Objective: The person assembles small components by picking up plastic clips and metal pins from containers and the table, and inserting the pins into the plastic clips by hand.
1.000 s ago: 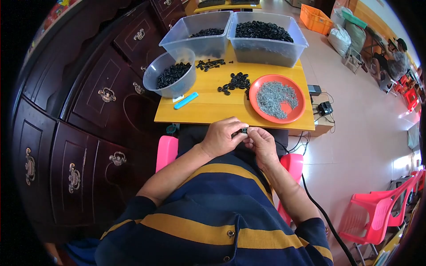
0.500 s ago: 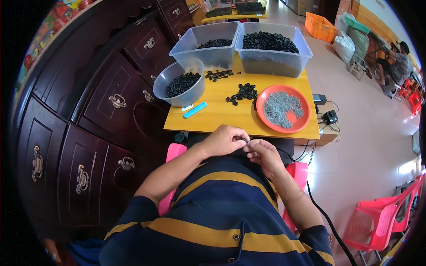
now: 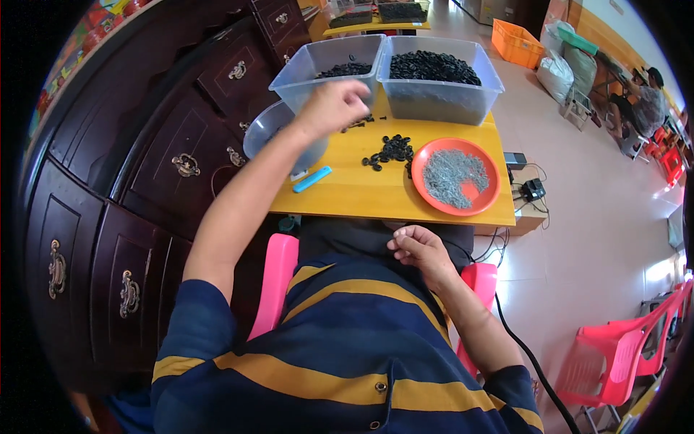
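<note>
My left hand (image 3: 334, 107) reaches over the far left of the yellow table (image 3: 354, 195), in front of the left clear bin (image 3: 298, 71). Its fingers are curled and smeared by motion. A small black piece (image 3: 352, 58) shows above the black pieces in that bin. Close to my lap, my right hand (image 3: 419, 249) is closed, thumb against fingers; whatever it may hold is hidden. Loose black oval pieces (image 3: 395, 148) lie mid-table beside an orange-red plate (image 3: 488, 197) of thin silvery bits (image 3: 448, 173). My left forearm partly covers a round clear tub (image 3: 262, 141).
The right clear bin (image 3: 437, 103) is heaped with black pieces. A light-blue bar-shaped object (image 3: 312, 179) lies near the tub. Dark wooden drawers (image 3: 144, 246) line the left. Pink chairs (image 3: 607, 354), cables (image 3: 499, 246) and an orange crate (image 3: 517, 43) stand at right; another person (image 3: 640, 105) sits far off.
My left hand has left my right hand and swung forward and left to the bin. My right hand stays near my lap. The black piece above the bin's heap is new.
</note>
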### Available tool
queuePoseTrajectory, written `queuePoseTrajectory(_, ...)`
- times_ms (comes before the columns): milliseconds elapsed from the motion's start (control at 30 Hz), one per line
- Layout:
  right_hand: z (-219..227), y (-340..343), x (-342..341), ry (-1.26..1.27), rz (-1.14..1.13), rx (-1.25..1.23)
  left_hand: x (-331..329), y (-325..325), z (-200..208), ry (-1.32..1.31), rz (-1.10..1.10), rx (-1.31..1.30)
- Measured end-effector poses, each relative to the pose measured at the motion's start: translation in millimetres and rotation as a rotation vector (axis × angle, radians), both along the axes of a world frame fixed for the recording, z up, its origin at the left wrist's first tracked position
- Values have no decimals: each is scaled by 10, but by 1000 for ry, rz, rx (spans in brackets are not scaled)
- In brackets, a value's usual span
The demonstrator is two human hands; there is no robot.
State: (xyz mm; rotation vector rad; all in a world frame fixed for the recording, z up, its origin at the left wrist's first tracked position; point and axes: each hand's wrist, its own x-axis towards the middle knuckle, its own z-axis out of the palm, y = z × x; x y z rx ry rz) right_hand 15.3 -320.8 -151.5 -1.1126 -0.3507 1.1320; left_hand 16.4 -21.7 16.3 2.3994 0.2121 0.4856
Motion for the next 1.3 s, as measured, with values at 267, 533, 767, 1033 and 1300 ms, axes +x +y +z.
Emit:
queuePoseTrajectory(267,-27,12,-19,-74,75,-30,180,-1154,-898,21,-335,448)
queuePoseTrajectory(533,-18,35,-56,-141,110,48,400,-1215,-936,338,-258,427)
queuePoseTrajectory(767,-43,36,-39,-180,118,-10,561,-1363,-1079,359,-197,614)
queuePoseTrajectory(1033,57,37,-45,-158,93,-1,584,-1181,-1181,233,-194,334)
queuePoseTrajectory(1300,29,33,-34,-158,90,-7,534,-1233,-1049,338,-247,367)
